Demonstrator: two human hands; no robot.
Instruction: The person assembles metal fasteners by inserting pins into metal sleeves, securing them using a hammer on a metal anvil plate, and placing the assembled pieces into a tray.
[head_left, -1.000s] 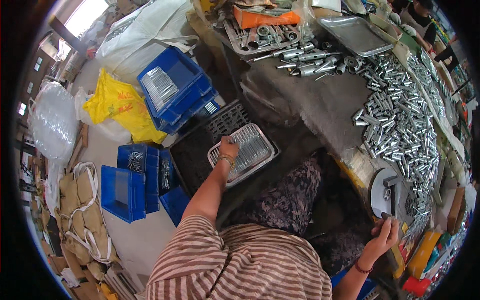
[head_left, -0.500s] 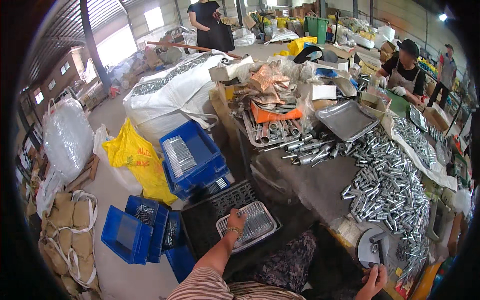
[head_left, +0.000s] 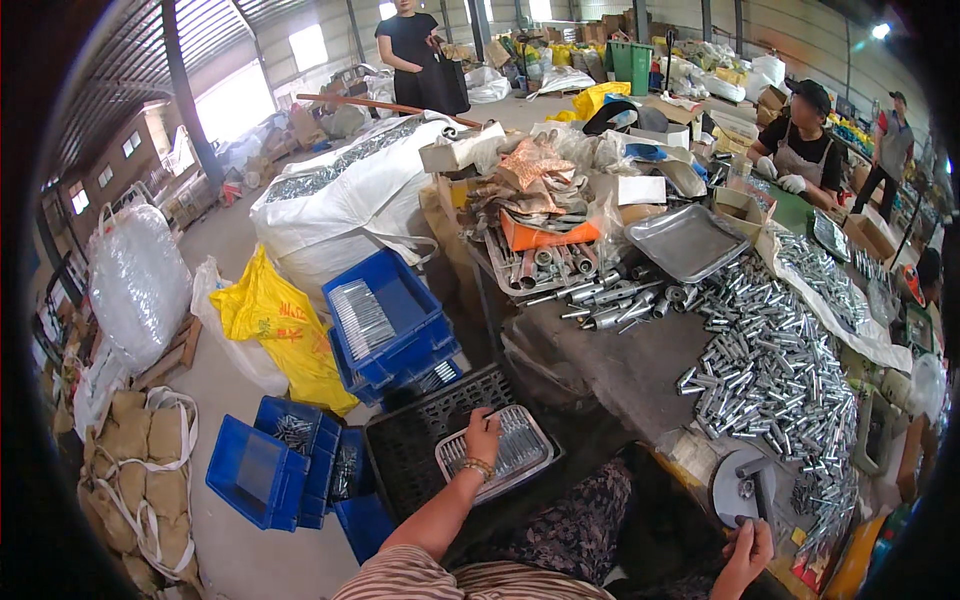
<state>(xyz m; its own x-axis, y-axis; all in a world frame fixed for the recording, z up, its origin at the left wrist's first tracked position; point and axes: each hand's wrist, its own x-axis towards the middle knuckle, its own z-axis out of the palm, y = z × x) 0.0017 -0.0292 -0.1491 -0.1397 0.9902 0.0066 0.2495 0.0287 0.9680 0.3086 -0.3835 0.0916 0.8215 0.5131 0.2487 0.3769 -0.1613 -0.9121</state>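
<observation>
From the head camera I look down and see my left hand (head_left: 482, 432) resting on a small white tray (head_left: 497, 455) full of shiny metal pieces. My fingers curl over the tray's near edge and grip it. The tray sits on top of a black plastic crate (head_left: 415, 450) on the floor, just in front of my knees.

My right hand (head_left: 745, 550) is low at the right side. It touches a small dark tool part next to a round grey metal disc (head_left: 735, 485) at the table's near edge. I cannot tell if the fingers are closed around it or just resting on it.

The long table (head_left: 620, 365) is dark and has a big pile of silver metal tubes (head_left: 770, 370) spread over it. A flat metal pan (head_left: 685, 240) sits farther back.

To my left, on the floor, are blue bins (head_left: 385, 320), one holding thin metal rods. More blue bins (head_left: 265, 470) sit nearer to me. A yellow bag (head_left: 275, 320) lies beside them, and a big white sack (head_left: 340, 205) is behind.

A person in an apron (head_left: 800, 150) works at the far end of the table.
</observation>
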